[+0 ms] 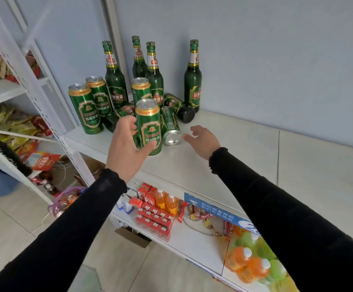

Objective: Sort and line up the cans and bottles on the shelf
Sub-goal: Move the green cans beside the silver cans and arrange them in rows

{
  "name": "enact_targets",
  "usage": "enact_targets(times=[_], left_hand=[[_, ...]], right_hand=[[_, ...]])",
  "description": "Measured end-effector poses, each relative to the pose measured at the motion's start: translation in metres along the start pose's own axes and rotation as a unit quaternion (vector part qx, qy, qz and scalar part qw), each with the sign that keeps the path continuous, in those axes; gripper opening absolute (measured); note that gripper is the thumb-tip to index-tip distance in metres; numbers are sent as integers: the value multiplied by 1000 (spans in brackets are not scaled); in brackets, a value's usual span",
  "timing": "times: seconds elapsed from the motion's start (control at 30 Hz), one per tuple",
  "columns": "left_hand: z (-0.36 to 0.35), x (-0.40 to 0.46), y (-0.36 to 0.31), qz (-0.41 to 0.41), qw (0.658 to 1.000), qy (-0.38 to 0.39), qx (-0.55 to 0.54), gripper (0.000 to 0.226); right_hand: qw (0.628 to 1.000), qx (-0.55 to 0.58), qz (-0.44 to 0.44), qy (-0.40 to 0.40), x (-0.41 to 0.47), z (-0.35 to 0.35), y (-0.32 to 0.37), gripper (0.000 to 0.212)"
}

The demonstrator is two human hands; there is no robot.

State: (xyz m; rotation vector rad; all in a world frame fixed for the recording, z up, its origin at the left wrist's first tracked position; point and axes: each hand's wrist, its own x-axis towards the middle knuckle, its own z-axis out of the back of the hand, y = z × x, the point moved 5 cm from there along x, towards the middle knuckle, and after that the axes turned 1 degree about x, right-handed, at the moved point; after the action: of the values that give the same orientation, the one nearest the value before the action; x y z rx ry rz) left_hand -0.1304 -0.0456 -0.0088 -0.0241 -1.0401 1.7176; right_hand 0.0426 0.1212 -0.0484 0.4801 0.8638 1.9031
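- Four green bottles stand upright at the back of the shelf (224,131), against the wall: one at the left (115,76), two close together in the middle (138,60) (154,70), one apart at the right (193,81).
- Four green cans stand upright: two touching at the left (85,108) (99,95), one in the middle (141,88) in front of the bottles, and a front can (149,127) nearest the shelf edge.
- More containers lie on their sides among them: a can (170,127) with its silver base facing out, just right of the front can; a bottle (179,107) with its dark base facing out, behind it; another container (120,114) lies behind the left hand, partly hidden.
- Left hand (127,144): fingers spread and curled around the front can's left side, thumb against its lower label; not yet clenched.
- Right hand (200,140): fingers released and loosely curled, holding nothing, just right of the lying can, apart from it.
- Lower shelf (192,243): red cartons, orange and green drink bottles.
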Motion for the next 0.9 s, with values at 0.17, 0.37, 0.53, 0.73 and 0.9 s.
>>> enact_targets(times=[0.17,0.37,0.53,0.73,0.9], left_hand=[[-6,36,18,20,996,54,-70,94],[-16,51,29,30,981,122,-149,89],[-20,60,40,18,977,159,-141,94],[-23,73,45,-8,970,186,-157,95],[-25,77,48,-23,966,187,-178,97]], right_hand=[[997,-3,-50,62,59,-17,20,73],[992,32,-108,62,97,-47,36,91],[991,93,-100,3,97,-54,28,83],[969,162,1,-184,61,-33,17,87],[947,149,34,-283,36,-31,11,83]])
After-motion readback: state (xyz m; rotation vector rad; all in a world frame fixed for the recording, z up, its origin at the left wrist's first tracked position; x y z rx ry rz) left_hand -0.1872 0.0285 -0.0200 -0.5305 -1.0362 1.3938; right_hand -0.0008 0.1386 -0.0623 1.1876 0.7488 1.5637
